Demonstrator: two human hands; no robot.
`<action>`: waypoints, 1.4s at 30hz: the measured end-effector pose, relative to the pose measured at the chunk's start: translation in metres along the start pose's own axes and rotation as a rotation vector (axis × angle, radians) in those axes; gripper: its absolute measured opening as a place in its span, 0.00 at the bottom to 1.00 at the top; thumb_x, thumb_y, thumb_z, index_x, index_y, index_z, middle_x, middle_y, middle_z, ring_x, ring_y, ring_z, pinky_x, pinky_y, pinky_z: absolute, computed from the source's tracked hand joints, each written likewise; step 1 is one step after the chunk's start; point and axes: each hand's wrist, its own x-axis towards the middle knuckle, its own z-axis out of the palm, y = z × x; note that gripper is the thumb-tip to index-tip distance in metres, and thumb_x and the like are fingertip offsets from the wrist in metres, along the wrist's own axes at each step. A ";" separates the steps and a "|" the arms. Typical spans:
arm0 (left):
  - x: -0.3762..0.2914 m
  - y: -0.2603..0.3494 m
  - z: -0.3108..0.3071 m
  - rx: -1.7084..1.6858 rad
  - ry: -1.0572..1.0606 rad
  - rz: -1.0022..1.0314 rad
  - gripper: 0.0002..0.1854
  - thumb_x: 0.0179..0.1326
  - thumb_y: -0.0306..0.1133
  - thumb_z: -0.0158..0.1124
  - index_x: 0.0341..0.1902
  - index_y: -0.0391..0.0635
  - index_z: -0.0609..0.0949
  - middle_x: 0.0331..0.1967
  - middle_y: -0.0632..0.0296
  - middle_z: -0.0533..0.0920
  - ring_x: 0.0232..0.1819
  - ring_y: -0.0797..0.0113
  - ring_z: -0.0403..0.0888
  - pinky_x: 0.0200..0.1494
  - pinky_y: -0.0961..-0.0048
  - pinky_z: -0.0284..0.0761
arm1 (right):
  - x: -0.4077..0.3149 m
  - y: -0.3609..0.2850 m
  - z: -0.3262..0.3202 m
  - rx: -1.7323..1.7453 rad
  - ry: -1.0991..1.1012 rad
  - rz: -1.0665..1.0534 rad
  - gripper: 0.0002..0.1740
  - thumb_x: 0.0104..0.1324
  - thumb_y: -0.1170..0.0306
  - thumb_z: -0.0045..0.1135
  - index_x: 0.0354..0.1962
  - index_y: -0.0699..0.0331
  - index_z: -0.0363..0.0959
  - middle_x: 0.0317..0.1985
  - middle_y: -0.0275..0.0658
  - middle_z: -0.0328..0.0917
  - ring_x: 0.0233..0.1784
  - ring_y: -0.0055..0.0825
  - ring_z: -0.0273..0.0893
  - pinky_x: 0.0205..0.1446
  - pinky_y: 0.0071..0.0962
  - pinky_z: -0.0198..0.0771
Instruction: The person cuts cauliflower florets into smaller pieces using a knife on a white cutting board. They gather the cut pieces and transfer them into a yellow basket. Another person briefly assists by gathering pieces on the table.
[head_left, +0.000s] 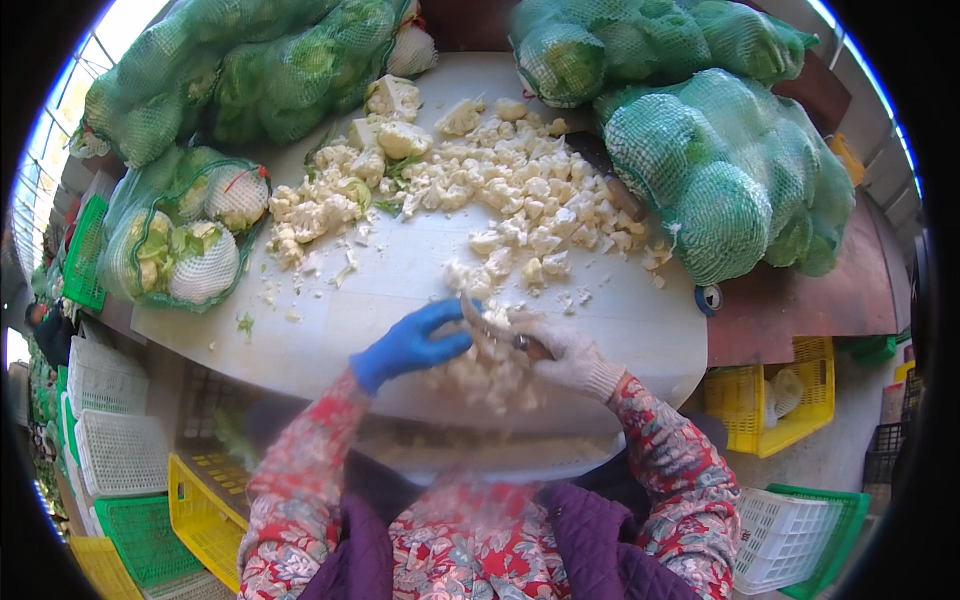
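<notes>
My left hand (416, 343), in a blue rubber glove, is held with fingers curved beside small cauliflower pieces; whether it grips one is hard to tell. My right hand (562, 351), in a white knitted glove, is closed on the handle of a small curved knife (484, 322), whose blade points towards the left fingers. Below both hands, blurred cauliflower florets (491, 379) lie at the near table edge. Further away, a broad heap of cut florets (525, 184) covers the middle of the pale tabletop (360, 315). Larger cauliflower chunks (403, 140) lie at its back left.
Green net sacks of cauliflower stand at left (187, 225) and right (720, 172). A large knife (619, 191) lies against the right sack. A can (708, 299) stands at the right edge. Yellow crates (814, 420), white crates (124, 454) and green crates (142, 532) flank the table. A person (52, 334) is far left.
</notes>
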 end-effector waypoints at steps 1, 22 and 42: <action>-0.008 0.003 -0.001 0.021 -0.027 0.009 0.27 0.71 0.38 0.66 0.71 0.44 0.75 0.71 0.56 0.75 0.74 0.64 0.68 0.77 0.64 0.61 | -0.007 0.005 -0.008 0.013 -0.001 -0.031 0.33 0.58 0.82 0.57 0.64 0.58 0.73 0.60 0.46 0.78 0.63 0.40 0.76 0.68 0.31 0.72; 0.308 -0.012 -0.063 0.885 0.513 0.128 0.32 0.65 0.62 0.58 0.65 0.56 0.81 0.68 0.53 0.77 0.74 0.43 0.65 0.78 0.49 0.52 | 0.043 0.145 -0.149 -0.209 0.397 0.203 0.17 0.61 0.78 0.57 0.47 0.60 0.83 0.30 0.35 0.78 0.37 0.23 0.74 0.44 0.26 0.68; 0.127 -0.015 -0.041 0.741 0.129 0.155 0.26 0.68 0.57 0.62 0.65 0.61 0.81 0.72 0.54 0.74 0.78 0.37 0.58 0.78 0.41 0.48 | 0.044 0.026 -0.056 -0.370 0.091 -0.002 0.09 0.55 0.76 0.58 0.35 0.64 0.78 0.53 0.47 0.74 0.62 0.54 0.66 0.65 0.46 0.67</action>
